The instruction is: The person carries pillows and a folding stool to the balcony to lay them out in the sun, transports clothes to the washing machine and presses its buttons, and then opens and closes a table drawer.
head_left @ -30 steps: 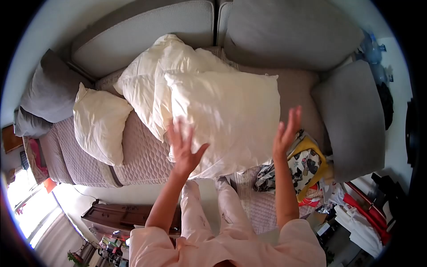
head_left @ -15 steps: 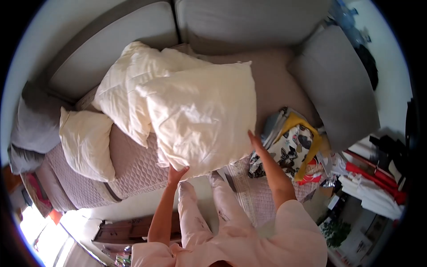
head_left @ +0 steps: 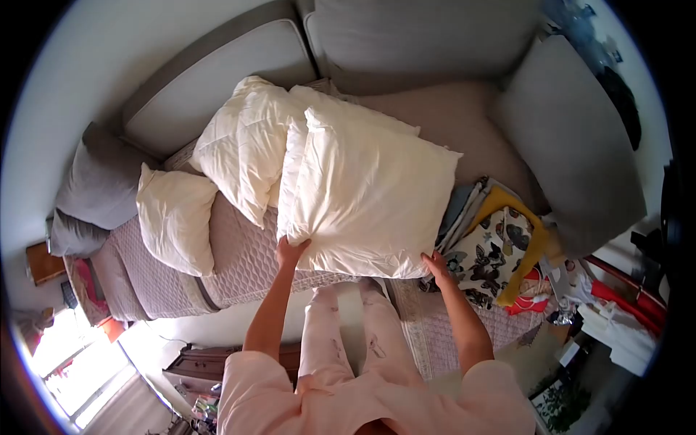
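A large cream pillow [head_left: 370,196] lies over the sofa in front of me, its surface creased near the left side. At its near left corner, my left hand [head_left: 292,252] is closed on the fabric. My right hand [head_left: 436,267] grips the near right corner, with the fingertips partly hidden by the pillow. Beneath and behind it shows the edge of another cream pillow or cushion. Farther left, a quilted cream pillow [head_left: 239,141] leans toward the backrest, and a smaller cream pillow [head_left: 177,221] rests on the seat.
The grey sofa backrest [head_left: 428,36] runs along the far side. Grey cushions [head_left: 105,177] sit at the left end, and a big grey cushion [head_left: 573,145] stands at the right. Beside my right hand are folded clothes [head_left: 493,246], including a butterfly print. A quilted cover [head_left: 239,268] spans the seat.
The held pillow has shifted right and turned, its near edge now lower on the right. My right hand has moved down to its near right corner; my left hand still holds the left one.
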A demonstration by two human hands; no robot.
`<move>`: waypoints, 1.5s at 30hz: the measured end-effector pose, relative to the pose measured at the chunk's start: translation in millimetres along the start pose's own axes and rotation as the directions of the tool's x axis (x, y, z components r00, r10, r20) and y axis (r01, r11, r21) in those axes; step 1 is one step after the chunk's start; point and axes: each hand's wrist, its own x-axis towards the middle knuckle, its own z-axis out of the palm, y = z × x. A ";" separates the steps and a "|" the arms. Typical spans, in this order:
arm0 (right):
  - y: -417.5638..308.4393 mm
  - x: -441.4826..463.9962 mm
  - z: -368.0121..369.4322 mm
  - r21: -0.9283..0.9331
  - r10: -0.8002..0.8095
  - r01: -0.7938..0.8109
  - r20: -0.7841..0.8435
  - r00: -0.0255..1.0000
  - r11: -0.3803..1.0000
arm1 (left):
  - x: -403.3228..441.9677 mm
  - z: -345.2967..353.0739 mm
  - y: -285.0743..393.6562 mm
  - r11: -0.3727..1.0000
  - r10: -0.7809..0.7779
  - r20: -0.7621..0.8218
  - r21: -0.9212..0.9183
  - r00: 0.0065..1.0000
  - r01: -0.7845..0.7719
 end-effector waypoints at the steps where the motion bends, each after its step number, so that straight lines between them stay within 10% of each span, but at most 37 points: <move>1: 11.5 9.9 5.9 -0.011 0.020 -0.020 0.023 1.000 1.000 | 6.7 3.3 -4.4 0.995 0.068 -0.083 0.074 0.994 -0.062; 4: -8.1 -5.0 24.2 0.082 -0.218 0.234 -0.173 0.961 0.969 | 31.1 5.4 -25.4 0.977 0.078 -0.078 0.202 0.994 -0.061; 7: 13.1 -2.8 18.6 -0.102 -0.342 0.328 -0.173 0.924 0.939 | 59.2 13.3 -54.0 0.974 0.211 0.236 -0.130 0.949 -0.184; 8: 29.2 -2.0 14.0 -0.320 -0.264 0.205 -0.151 0.953 0.925 | 57.9 17.6 -52.7 0.935 0.134 0.418 -0.354 0.899 0.025; 11: 77.0 -18.9 17.9 -0.087 -0.392 0.383 -0.270 0.879 0.919 | 32.4 8.4 -30.6 0.941 -0.016 0.645 -0.248 0.764 0.229; 18: 137.5 -139.0 48.4 0.016 -0.114 0.120 -0.195 0.974 0.993 | -50.7 -6.1 12.8 0.905 0.082 0.589 -0.383 0.804 0.188; 25: 145.1 -317.9 90.5 0.662 0.194 -0.146 0.002 0.981 0.735 | -208.6 -58.2 154.5 0.766 0.322 0.560 -0.628 0.763 0.137; 32: 151.6 -459.5 116.0 0.759 0.010 0.117 -0.161 0.987 0.640 | -340.8 -84.0 183.7 0.771 0.429 0.603 -0.633 0.673 0.076; 33: 168.0 -478.7 119.6 0.740 0.021 0.146 -0.211 0.977 0.657 | -350.2 -86.8 179.2 0.787 0.496 0.591 -0.615 0.636 -0.043; 35: 218.7 -512.3 128.3 0.711 0.081 0.165 -0.299 0.951 0.683 | -390.5 -90.1 187.4 0.680 0.447 0.730 -0.653 0.516 0.334; 38: 332.2 -557.1 163.5 0.816 0.238 0.284 -0.447 0.862 0.503 | -461.9 -84.3 183.7 0.696 0.417 0.794 -0.592 0.442 0.407; 45: 528.9 -714.4 227.0 0.971 0.706 0.131 -0.236 0.667 0.201 | -625.9 -3.1 154.6 0.816 0.392 0.842 -0.504 0.369 0.283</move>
